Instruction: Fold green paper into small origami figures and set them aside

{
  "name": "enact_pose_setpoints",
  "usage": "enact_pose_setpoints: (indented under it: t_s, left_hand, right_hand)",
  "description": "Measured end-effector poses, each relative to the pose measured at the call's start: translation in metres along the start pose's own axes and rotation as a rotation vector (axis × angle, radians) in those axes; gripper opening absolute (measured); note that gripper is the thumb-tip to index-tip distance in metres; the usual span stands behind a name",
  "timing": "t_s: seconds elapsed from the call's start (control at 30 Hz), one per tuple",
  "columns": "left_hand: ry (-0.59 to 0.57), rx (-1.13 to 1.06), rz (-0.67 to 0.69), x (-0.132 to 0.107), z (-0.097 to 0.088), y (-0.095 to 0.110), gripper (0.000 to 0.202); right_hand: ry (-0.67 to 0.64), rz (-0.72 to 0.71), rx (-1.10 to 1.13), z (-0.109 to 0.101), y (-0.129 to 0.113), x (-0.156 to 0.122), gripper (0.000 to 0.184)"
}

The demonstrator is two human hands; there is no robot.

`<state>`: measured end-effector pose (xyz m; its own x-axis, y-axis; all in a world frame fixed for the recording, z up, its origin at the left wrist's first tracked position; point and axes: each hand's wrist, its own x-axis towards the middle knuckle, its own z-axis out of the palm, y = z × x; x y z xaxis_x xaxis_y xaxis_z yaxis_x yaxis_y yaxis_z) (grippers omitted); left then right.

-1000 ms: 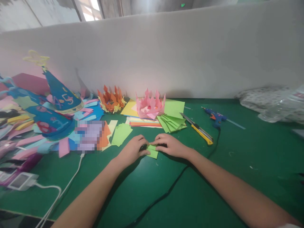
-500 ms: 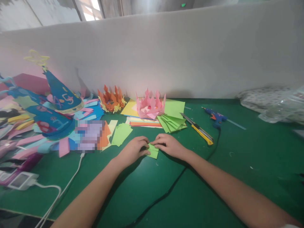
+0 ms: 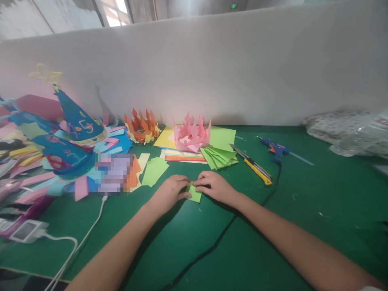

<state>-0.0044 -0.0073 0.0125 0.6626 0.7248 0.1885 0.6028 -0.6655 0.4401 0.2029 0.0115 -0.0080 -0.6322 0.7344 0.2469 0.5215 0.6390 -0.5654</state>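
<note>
A small light green piece of paper [image 3: 195,195] lies on the green table between my hands. My left hand [image 3: 173,191] grips its left side, with the thumb along the near part and the fingers curled at the far edge. From the right, my right hand [image 3: 216,186] pinches the paper's upper right part, its fingertips close to those of the left. The fingers cover the paper's far edge. To the left lie more light green paper pieces [image 3: 155,171]. Just beyond my right hand is a fanned pile of folded green papers [image 3: 218,157].
A pink paper crown [image 3: 192,136] stands on stacked coloured sheets, beside an orange crown [image 3: 142,128]. Right of them lie a yellow utility knife [image 3: 256,170] and a blue glue gun [image 3: 275,151] whose black cord runs under my right arm. Blue cone hats [image 3: 79,119] stand left.
My right hand has shifted slightly on the paper, and its fingers press down near the upper edge. My left hand stays almost where it was.
</note>
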Motion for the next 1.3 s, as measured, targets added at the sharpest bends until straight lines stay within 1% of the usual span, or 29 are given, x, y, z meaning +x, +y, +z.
enact_pose_setpoints:
  t_s: [0.13,0.5,0.7,1.1,1.3]
  left_hand:
    - [-0.008,0.016,-0.014,0.0000,0.0004,0.0000,0.016]
    - [-0.019,0.041,-0.019,0.0004,0.0004,0.0040,0.017]
    - [-0.028,0.072,-0.023,0.0000,0.0019,0.0023,0.019]
    - [-0.036,0.069,-0.028,0.0003,0.0016,0.0027,0.016]
    - [-0.023,0.080,0.010,-0.0002,0.0002,0.0079,0.015]
  right_hand:
    - [0.003,0.006,-0.013,0.0017,-0.0004,0.0003,0.021]
    - [-0.003,-0.046,-0.032,0.0023,0.0003,-0.0005,0.022]
    - [0.012,-0.014,-0.057,0.0027,-0.0028,-0.0012,0.021]
    - [0.006,-0.031,-0.069,0.0031,-0.0025,-0.0019,0.021]
    - [0.008,-0.031,-0.089,0.0024,-0.0053,-0.0017,0.019]
